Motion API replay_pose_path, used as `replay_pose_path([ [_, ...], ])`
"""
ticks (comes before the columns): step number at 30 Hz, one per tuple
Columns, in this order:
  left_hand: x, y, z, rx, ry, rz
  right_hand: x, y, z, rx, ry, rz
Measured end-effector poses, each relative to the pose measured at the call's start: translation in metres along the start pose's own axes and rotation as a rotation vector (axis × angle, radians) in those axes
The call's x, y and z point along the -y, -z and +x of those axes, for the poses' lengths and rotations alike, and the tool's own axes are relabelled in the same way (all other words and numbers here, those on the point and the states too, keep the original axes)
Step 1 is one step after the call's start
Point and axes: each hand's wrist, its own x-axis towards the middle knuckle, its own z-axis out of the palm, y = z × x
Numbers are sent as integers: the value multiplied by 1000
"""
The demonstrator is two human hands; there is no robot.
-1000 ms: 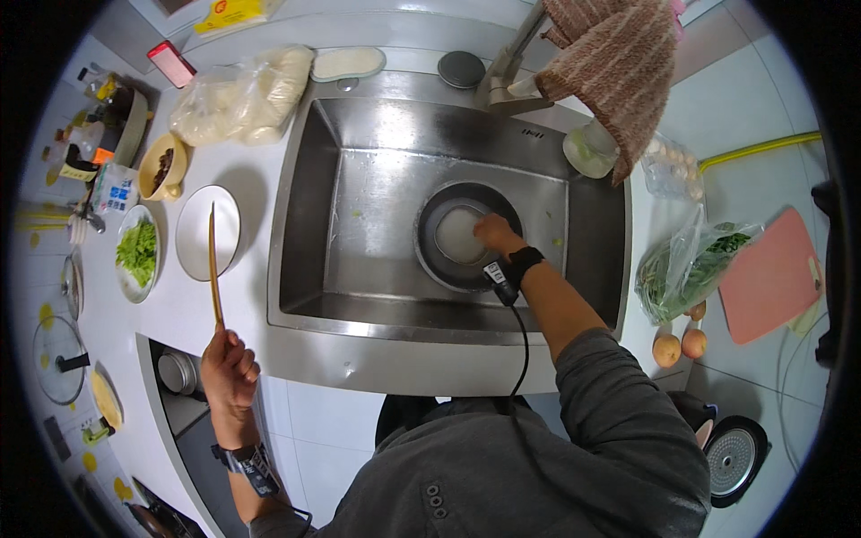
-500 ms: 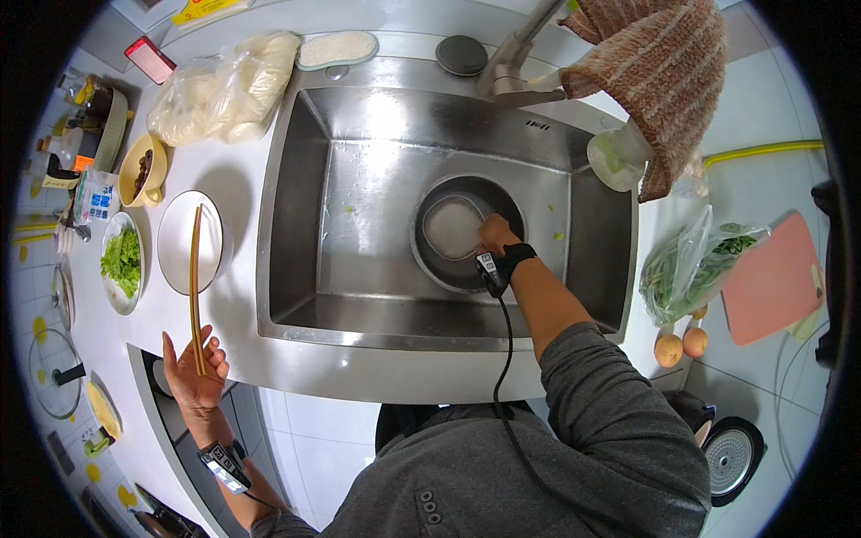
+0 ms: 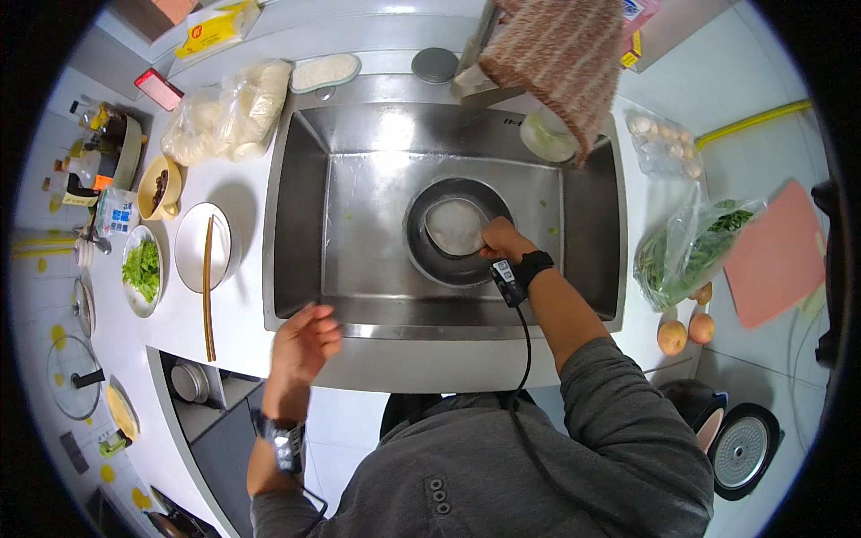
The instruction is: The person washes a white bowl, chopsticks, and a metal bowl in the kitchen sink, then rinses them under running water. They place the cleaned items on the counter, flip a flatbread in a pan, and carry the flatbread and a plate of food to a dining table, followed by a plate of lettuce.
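In the sink [image 3: 359,233] stands a dark round pan [image 3: 429,264]. A round pale bowl-like thing with a thin rim [image 3: 453,226] lies within it; its exact kind is unclear. My right hand [image 3: 508,240] reaches over the pan's right side, its fingers closed on the edge of that pale thing. Over the sink's front left corner, my left hand [image 3: 307,342] is slightly blurred, with fingers loosely bent and apart and nothing in them. To its left, a pair of chopsticks [image 3: 208,296] rests across a white bowl [image 3: 191,247], the ends jutting toward me.
Left of the sink are a plate of lettuce [image 3: 142,272], a yellow cup [image 3: 169,199] and a plastic bag of pale food [image 3: 229,117]. A brown towel [image 3: 556,63] hangs over the faucet. On the right lie bagged greens [image 3: 686,255], potatoes [image 3: 672,337] and a pink cutting board [image 3: 776,255].
My left hand has left the chopsticks on the bowl and moved right toward the sink's front edge. My right hand remains at the pan, and the view has shifted slightly.
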Motion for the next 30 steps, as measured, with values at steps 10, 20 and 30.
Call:
replay_pose_path([
  [10,54,-134,93,119,45,208,30,24,-84,116,314,-190],
  [20,66,-156,106,80,-177,239,50,7,-109,-663,1345,-641],
  [30,79,-162,101,184,-140,261,59,-19,-90,-124,716,-498],
])
